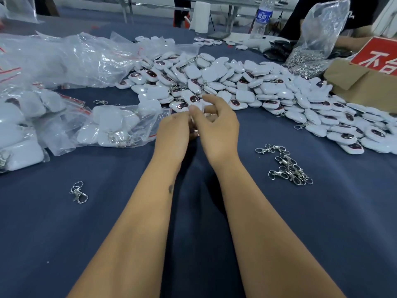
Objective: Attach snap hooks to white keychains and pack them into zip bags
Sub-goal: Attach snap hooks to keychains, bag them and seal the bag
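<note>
Dark blue cloth covers the table (64, 244). Both hands meet in the middle, just in front of a big pile of white keychains (247, 87). The left hand (174, 132) and the right hand (217, 127) touch, fingers curled around something small; what each grip holds is hidden, so I cannot tell. Loose snap hooks (287, 166) lie in a small heap to the right. One more hook (78, 193) lies alone on the left. Zip bags (111, 127) filled with keychains sit to the left.
</note>
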`<state>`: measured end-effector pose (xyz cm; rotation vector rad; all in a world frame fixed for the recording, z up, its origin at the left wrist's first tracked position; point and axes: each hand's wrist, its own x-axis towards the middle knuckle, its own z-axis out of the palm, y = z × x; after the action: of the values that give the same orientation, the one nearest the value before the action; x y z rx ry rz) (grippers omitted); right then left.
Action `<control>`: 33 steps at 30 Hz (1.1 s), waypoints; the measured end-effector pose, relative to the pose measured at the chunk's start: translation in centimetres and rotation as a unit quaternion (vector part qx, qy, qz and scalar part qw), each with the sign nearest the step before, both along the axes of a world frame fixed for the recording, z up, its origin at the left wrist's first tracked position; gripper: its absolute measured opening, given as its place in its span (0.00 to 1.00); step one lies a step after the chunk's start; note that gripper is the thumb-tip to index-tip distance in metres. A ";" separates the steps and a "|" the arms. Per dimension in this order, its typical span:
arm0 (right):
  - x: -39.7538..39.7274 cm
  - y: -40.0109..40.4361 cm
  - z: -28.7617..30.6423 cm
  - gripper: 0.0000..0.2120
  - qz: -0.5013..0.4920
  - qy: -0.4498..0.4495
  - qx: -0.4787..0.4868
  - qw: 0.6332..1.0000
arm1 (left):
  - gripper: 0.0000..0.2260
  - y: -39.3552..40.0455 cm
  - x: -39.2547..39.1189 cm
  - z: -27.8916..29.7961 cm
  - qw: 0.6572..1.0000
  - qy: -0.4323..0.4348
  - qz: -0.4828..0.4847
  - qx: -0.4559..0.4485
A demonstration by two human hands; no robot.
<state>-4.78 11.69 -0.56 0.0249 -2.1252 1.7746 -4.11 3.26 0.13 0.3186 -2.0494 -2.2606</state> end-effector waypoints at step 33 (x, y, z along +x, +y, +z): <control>-0.1 0.9 0.8 0.15 0.115 -0.094 -0.147 0.978 | 0.11 -0.6 0.1 -1.1 0.998 0.065 -0.011 -0.004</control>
<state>-4.85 12.62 0.20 0.0269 -2.0275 2.2969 -3.98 2.61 -0.98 0.1438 -2.0069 -2.2201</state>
